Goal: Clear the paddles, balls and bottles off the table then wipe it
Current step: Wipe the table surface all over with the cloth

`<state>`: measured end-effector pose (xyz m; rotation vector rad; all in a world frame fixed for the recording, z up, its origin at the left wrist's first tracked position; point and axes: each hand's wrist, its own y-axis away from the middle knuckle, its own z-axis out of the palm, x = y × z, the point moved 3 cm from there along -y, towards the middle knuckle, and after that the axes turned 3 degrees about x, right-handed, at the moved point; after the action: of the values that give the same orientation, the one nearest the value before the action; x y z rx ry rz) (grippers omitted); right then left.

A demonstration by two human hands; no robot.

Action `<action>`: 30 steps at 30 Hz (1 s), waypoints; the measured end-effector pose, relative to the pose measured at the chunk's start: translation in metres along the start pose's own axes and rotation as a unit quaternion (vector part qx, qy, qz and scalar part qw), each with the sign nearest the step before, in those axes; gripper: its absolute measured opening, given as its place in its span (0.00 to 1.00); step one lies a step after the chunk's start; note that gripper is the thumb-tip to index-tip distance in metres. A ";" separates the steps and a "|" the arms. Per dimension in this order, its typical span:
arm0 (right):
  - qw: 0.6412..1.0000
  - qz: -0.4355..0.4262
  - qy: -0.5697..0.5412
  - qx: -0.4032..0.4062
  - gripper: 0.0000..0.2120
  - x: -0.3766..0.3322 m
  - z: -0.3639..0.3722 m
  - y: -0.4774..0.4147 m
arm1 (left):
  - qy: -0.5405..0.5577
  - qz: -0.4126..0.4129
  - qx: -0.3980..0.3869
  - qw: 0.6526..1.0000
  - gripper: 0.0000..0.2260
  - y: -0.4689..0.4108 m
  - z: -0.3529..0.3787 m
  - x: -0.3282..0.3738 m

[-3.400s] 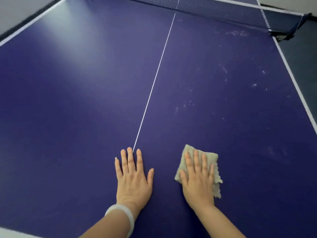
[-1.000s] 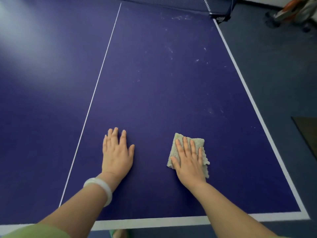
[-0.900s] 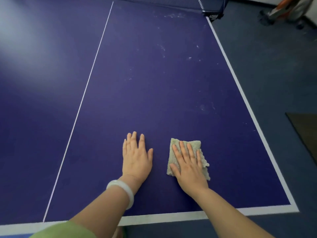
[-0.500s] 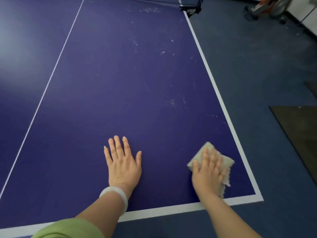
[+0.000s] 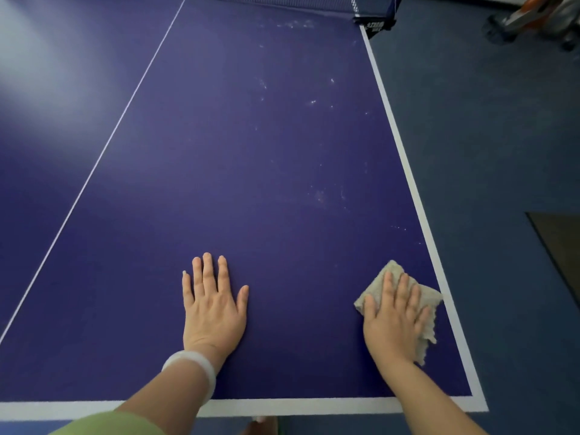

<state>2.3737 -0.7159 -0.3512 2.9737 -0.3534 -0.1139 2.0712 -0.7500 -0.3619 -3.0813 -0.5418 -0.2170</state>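
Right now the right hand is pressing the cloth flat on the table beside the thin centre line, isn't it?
Not quite. The head view shows the right hand pressing the cloth flat on the table beside the wide white side line at its right edge. The thin centre line lies far off to the left.
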 end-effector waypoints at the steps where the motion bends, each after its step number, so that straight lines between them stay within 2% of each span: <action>1: 0.999 -0.052 0.010 0.002 0.30 -0.023 0.003 0.005 | 0.000 0.001 0.001 1.000 0.34 0.000 0.000 0.000; 3: 0.980 -0.199 0.020 0.005 0.31 -0.067 0.008 0.018 | 0.005 0.000 0.001 1.000 0.34 -0.001 0.000 0.001; 5: 0.943 -0.331 0.025 -0.012 0.30 -0.091 0.010 0.019 | 0.005 0.000 0.002 1.000 0.34 0.000 -0.001 0.001; 7: 0.914 -0.402 0.038 -0.024 0.30 -0.084 0.008 0.000 | 0.001 0.002 0.002 1.000 0.33 -0.001 -0.002 0.001; 9: 0.919 -0.391 0.047 -0.022 0.30 -0.054 0.004 -0.037 | -0.003 -0.001 0.003 1.000 0.33 -0.001 -0.001 0.001; 12: 0.968 -0.246 0.053 -0.014 0.30 -0.004 -0.010 -0.098 | -0.001 -0.004 0.001 1.000 0.33 0.000 -0.001 0.001; 14: 0.977 -0.205 0.060 -0.021 0.30 0.011 -0.016 -0.119 | 0.001 -0.006 -0.002 1.000 0.33 -0.001 -0.001 0.001; 24: 0.977 -0.210 0.034 -0.029 0.31 0.012 -0.017 -0.117 | 0.005 -0.021 -0.004 1.000 0.34 -0.001 -0.010 0.003; 27: 0.970 -0.236 0.036 -0.036 0.30 0.011 -0.016 -0.121 | 0.042 -0.076 -0.019 0.996 0.32 -0.009 -0.015 0.012; 30: 0.960 -0.272 0.045 -0.042 0.30 0.013 -0.014 -0.131 | 0.059 -0.103 -0.010 0.993 0.27 -0.012 -0.018 0.057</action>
<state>2.4171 -0.5915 -0.3581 2.8894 0.4757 -0.0475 2.1180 -0.7199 -0.3366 -3.0033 -0.8554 -0.4042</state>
